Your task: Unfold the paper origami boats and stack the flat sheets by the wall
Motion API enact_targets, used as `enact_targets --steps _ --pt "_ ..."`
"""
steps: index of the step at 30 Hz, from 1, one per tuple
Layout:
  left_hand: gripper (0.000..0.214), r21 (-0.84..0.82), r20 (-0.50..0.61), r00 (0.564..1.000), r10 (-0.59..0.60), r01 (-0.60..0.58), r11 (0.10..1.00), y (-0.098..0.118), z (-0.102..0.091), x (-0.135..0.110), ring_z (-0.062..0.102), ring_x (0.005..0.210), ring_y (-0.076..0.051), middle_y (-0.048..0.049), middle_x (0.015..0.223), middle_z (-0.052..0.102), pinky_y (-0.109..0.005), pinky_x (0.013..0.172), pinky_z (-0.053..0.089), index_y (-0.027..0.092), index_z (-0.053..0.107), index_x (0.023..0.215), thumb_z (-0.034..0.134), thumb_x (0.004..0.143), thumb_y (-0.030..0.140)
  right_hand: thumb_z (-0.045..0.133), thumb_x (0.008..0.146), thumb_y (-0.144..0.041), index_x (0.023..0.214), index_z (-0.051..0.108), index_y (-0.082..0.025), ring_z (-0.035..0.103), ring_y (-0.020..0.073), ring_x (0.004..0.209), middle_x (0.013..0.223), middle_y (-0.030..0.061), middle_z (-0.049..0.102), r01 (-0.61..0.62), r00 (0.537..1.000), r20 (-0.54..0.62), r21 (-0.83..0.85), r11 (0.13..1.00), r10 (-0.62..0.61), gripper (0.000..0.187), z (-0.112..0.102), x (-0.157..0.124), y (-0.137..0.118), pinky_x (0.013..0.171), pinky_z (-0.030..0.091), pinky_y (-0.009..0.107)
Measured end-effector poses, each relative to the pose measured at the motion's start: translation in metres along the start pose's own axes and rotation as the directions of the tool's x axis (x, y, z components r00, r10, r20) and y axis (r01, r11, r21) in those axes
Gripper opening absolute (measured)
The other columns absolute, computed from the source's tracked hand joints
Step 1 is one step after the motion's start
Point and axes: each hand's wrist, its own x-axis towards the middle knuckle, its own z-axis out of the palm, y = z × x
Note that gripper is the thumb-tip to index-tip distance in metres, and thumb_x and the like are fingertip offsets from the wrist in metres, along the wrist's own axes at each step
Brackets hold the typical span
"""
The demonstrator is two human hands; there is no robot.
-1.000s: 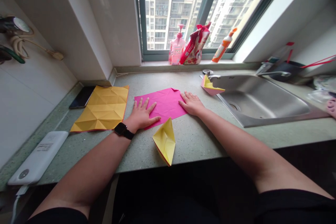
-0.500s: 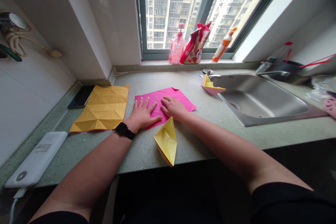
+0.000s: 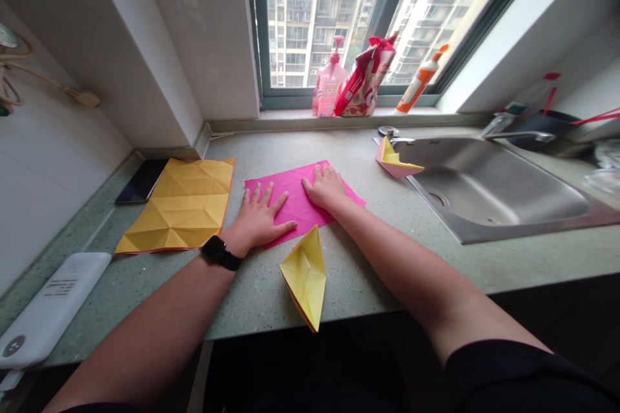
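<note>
A creased sheet of bright pink paper (image 3: 296,197) lies flat on the counter under both palms. My left hand (image 3: 259,216) is spread over its left part, fingers apart. Flat on the upper right part rests my right hand (image 3: 327,187), its fingers stretched away from me and its thumb out to the left. Just in front of the pink sheet, near the counter edge, sits a folded yellow paper boat (image 3: 307,277). To the left of my left hand is a yellow-orange sheet (image 3: 181,203) with many fold lines.
A pink and yellow paper boat (image 3: 396,161) stands by the rim of the metal sink (image 3: 504,187). A black phone (image 3: 140,182) and a white power bank (image 3: 55,310) lie at left. The windowsill holds a pump bottle (image 3: 329,84), a red bag (image 3: 365,77) and an orange-white bottle (image 3: 421,80).
My right hand has slid to the right and away from me over the pink paper. My left hand stays on the sheet's left part. The view has shifted slightly.
</note>
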Motion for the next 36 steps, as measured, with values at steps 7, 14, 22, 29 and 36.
enact_targets --steps 7,14,22,29,36 --pt "0.099 0.004 -0.003 1.000 -0.010 0.010 1.000 0.000 -0.002 -0.002 0.006 0.173 -0.045 -0.0071 0.188 0.013 -0.065 0.137 0.002 0.035 0.032 0.177 0.038 0.096 0.092 0.027 0.106 -0.071 0.174 0.033 -0.006 0.021 0.0371 0.171 0.184 0.0233 0.024 0.056 0.998 -0.021 0.028 0.998 -0.056 0.094 0.003 0.032 0.022 0.138 0.016 0.056" --pt "0.091 -0.004 -0.055 0.991 -0.125 0.125 0.992 -0.001 -0.001 -0.004 0.004 0.173 -0.045 -0.0074 0.188 0.016 -0.065 0.137 0.008 0.031 0.028 0.178 0.029 0.103 0.083 0.024 0.109 -0.064 0.176 0.028 -0.009 0.022 0.0388 0.171 0.184 0.0235 0.022 -0.022 1.000 -0.014 -0.008 1.000 0.022 0.088 -0.014 0.047 0.069 0.136 0.016 0.063" --pt "0.093 -0.006 -0.056 0.991 -0.122 0.122 0.993 0.000 -0.001 -0.003 0.004 0.172 -0.046 -0.0130 0.187 0.014 -0.068 0.136 0.008 0.024 0.025 0.179 0.026 0.105 0.080 0.032 0.113 -0.049 0.174 0.034 -0.006 0.019 0.0306 0.173 0.183 0.0182 0.027 0.456 0.882 -0.142 0.013 0.890 -0.450 0.075 -0.012 0.004 0.003 0.139 0.019 0.050" --pt "0.098 0.021 -0.055 0.989 -0.138 0.139 0.990 0.002 0.000 -0.004 0.006 0.173 -0.046 -0.0129 0.187 0.014 -0.066 0.137 0.007 0.022 0.022 0.180 0.029 0.103 0.082 0.034 0.113 -0.054 0.173 0.039 -0.012 0.023 0.0316 0.172 0.183 0.0148 0.029 0.572 0.820 0.026 0.034 0.820 -0.572 0.073 0.018 -0.010 -0.019 0.140 0.017 0.050" --pt "0.104 0.015 -0.030 0.983 -0.179 0.180 0.984 -0.002 -0.005 -0.004 0.007 0.173 -0.046 -0.0125 0.188 0.013 -0.066 0.137 0.009 0.025 0.023 0.180 0.030 0.098 0.089 0.030 0.110 -0.065 0.176 0.031 -0.013 0.020 0.0324 0.172 0.185 0.0141 0.023 0.267 0.963 0.043 -0.048 0.962 -0.265 0.085 -0.008 0.031 0.040 0.139 0.019 0.048"
